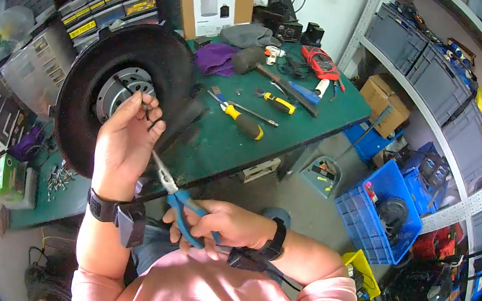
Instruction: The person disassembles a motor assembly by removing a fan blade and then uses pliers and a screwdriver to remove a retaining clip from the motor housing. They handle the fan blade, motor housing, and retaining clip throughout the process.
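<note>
My left hand (130,138) is raised in front of a black tire (75,121) that stands upright on the green workbench (318,124). Its fingers pinch a thin dark piece, like a wire or slim rod; what kind exactly is not clear. Behind the fingertips lies the silver metal hub (110,92) of the wheel. Close to my body, my right hand (230,226) is wrapped round the blue handles of long-nose pliers (180,202). The pliers' metal jaws point up and left, toward the base of my left hand.
On the bench lie a yellow-black screwdriver (244,122), a mallet (250,61), a purple cloth (214,58) and a red multimeter (320,63). Small metal parts (59,179) are scattered at left. A blue crate (370,215) stands on the floor, with shelving (429,81) at right.
</note>
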`<state>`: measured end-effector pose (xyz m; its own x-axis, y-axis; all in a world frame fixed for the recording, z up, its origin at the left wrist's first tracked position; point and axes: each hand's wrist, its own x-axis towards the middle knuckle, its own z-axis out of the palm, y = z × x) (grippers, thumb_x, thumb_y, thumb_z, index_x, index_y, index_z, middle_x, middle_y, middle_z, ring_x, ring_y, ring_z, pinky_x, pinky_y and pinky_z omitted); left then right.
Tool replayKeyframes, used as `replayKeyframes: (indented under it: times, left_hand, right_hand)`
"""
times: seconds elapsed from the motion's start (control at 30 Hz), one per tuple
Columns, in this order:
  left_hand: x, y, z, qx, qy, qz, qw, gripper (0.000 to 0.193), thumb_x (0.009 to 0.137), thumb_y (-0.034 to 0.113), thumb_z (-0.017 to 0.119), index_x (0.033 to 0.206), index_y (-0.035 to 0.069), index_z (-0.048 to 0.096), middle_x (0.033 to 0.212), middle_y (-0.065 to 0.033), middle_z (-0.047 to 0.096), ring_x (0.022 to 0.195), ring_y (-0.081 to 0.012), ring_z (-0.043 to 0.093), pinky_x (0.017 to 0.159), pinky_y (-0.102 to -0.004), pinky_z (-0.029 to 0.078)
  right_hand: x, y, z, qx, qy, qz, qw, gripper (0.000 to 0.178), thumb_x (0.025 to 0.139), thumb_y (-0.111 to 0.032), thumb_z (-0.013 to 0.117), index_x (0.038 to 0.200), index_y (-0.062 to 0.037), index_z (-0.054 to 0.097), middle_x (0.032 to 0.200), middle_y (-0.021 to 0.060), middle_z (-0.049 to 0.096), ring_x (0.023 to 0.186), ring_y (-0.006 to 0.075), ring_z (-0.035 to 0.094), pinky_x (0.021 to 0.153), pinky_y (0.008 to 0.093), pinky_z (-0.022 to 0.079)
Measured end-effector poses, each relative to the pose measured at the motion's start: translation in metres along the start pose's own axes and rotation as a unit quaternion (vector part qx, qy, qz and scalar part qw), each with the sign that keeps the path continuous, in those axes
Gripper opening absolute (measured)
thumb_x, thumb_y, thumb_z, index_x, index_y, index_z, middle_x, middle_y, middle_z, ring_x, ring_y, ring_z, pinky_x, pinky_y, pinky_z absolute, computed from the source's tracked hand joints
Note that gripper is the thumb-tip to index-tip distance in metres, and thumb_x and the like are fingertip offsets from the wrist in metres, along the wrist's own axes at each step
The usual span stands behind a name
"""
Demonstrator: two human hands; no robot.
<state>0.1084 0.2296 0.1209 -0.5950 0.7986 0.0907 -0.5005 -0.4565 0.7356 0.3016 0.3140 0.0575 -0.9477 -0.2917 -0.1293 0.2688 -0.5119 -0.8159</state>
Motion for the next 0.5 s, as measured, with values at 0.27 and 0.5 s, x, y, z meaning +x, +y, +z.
replayKeyframes:
  times: [0.27, 0.5]
  left_hand:
    - [0.004, -0.004, -0.001, -0.01, 0.004, -0.004, 1.0, 0.015, 0.091, 0.023, 0.06, 0.094, 0.008, 0.062, 0.093, -0.0037, 0.062, 0.088, -0.0195, 0.059, 0.078, -0.0344, 0.048]
    - [0.003, -0.004, 0.001, -0.01, 0.008, 0.004, 1.0, 0.016, 0.09, 0.022, 0.062, 0.096, 0.007, 0.063, 0.092, -0.0036, 0.063, 0.086, -0.0167, 0.057, 0.078, -0.0315, 0.045]
  right_hand:
    - [-0.009, -0.011, -0.001, 0.084, -0.033, -0.024, 0.996, 0.062, 0.083, -0.007, 0.042, 0.143, 0.0017, 0.026, 0.135, 0.0234, 0.046, 0.122, 0.0335, 0.051, 0.083, 0.0404, 0.057]
    - [-0.005, -0.03, 0.009, 0.111, -0.071, -0.018, 0.991, 0.062, 0.082, -0.009, 0.044, 0.142, 0.0029, 0.028, 0.134, 0.0248, 0.046, 0.121, 0.0352, 0.051, 0.083, 0.0408, 0.057]
